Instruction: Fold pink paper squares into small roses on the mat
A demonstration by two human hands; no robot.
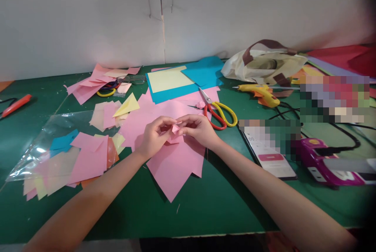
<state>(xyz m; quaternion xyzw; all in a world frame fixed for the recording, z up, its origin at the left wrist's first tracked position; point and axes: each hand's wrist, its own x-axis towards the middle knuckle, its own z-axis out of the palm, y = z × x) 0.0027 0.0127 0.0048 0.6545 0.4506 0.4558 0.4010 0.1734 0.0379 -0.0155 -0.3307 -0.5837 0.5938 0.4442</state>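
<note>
Between the fingertips of both hands is a small folded piece of pink paper (pixel 175 129). My left hand (pixel 156 134) pinches it from the left, and my right hand (pixel 199 128) pinches it from the right. The fingers cover part of its shape. Beneath the hands lie overlapping pink paper sheets (pixel 172 177) on the green table. Scissors (pixel 219 115) with one red and one yellow handle rest just beyond my right hand, blades partly parted. A small crumpled pink paper piece (pixel 200 104) lies beside the blades.
Left, a clear plastic bag (pixel 38 142) lies among coloured paper scraps (pixel 89 158). Blue sheets (pixel 205 72) and a cream sheet (pixel 170 80) are at the back. On the right are a yellow glue gun (pixel 258 92), a phone (pixel 268 156), cables, a purple device (pixel 326 165) and a cloth bag (pixel 261 64).
</note>
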